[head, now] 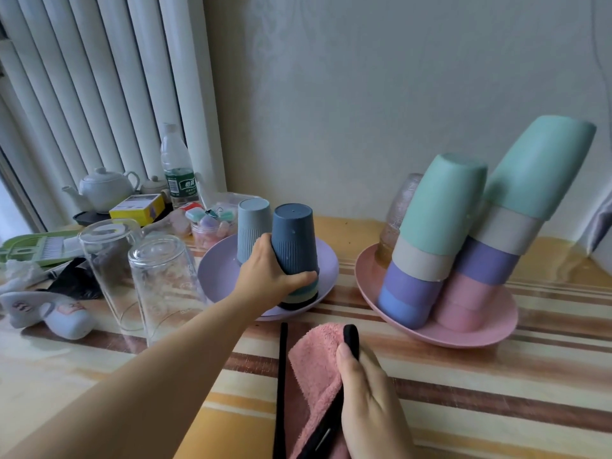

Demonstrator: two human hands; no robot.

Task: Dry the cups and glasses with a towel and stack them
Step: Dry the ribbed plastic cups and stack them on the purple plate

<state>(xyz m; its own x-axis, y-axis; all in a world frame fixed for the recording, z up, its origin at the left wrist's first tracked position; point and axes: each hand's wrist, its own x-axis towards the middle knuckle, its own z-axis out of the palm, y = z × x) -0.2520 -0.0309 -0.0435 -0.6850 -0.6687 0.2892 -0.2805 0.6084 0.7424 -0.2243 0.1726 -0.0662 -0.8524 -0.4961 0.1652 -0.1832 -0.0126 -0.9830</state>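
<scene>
- I take the lilac plate [212,276] as my landmark; it sits mid-worktop [463,409], which wears a striped cloth.
- Left hand [268,273]: grip clamped around the lower part of the dark blue cup [293,240], thumb on its near side, fingers wrapped behind. The cup is upside down and tops a short stack of nested cups [299,294] on the plate's near right part; teal, pale and black rims show beneath it.
- A grey-blue cup [253,226] stands inverted on the same plate, just behind and left of the dark one. Whether the two touch, I cannot tell.
- Right hand [367,399]: in front of the plate, near the bottom edge of view, grip closed on the pink towel [314,372], thumb pressing its black trim. The towel lies partly on the worktop.
- Left of the plate: two clear glasses [159,279], mouth down on the worktop, close together.
- Right of the plate: a pink plate [470,336] carrying two leaning towers of inverted cups. The near tower [427,253] runs blue, purple, beige, mint; the far tower [510,233] runs pink, purple, beige, mint. A frosted glass [397,213] stands behind them.
- Behind and left of the plate: water bottle [177,170], white teapot [104,188], yellow box [137,208], green slicer [39,248].
</scene>
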